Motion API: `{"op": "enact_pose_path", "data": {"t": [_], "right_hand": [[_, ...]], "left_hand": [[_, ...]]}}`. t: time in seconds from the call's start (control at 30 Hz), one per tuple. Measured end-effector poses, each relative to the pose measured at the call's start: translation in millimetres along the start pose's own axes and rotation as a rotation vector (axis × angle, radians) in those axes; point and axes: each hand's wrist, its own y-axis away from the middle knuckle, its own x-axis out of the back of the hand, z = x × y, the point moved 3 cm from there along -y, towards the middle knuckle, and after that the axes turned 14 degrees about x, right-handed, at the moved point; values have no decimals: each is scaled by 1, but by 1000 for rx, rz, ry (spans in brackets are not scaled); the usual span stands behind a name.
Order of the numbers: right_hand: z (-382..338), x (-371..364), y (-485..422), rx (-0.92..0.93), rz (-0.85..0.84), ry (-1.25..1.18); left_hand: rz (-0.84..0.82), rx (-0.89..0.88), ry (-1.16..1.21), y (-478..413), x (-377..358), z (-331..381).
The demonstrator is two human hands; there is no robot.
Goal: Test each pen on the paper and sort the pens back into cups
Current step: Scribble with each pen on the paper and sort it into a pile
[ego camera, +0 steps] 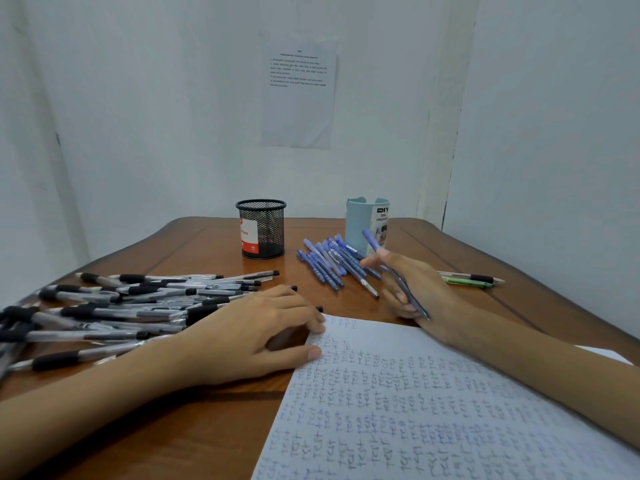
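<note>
Blue pen (401, 281) gripped in right hand (420, 292), tip down, just above paper (433, 410) top edge. Left hand (249, 327) relaxed, fingertips on paper corner. Black pens (121, 306) heaped left; blue pens (332, 265) beside light-blue cup (360, 223); mesh cup (261, 228) behind.

This looks like a small office or study nook: a brown wooden desk (207, 445) fills the lower frame, pushed into a corner of plain white walls (156, 116). A printed sheet (298, 95) is stuck to the wall at upper centre, and a mesh cup (263, 230) and a pale blue cup (360, 226) stand mid-frame beside heaps of pens (121, 306).
</note>
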Motion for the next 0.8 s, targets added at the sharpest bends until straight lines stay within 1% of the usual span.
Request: {"op": "enact_pose_path", "data": {"t": [0.13, 0.27, 0.43, 0.6, 0.67, 0.8], "right_hand": [[-1, -2, 0, 31, -28, 43], [3, -3, -4, -22, -77, 106], [1, -2, -2, -152, -77, -86], [1, -3, 1, -152, -104, -98], [0, -5, 1, -126, -119, -50], [2, -8, -5, -95, -173, 129]], "left_hand": [[2, 0, 5, 0, 0, 0], [-3, -1, 8, 1, 0, 0], [-10, -1, -3, 0, 0, 0], [-18, 2, -15, 0, 0, 1], [-21, 5, -17, 1, 0, 1], [-26, 12, -10, 1, 1, 2]]}}
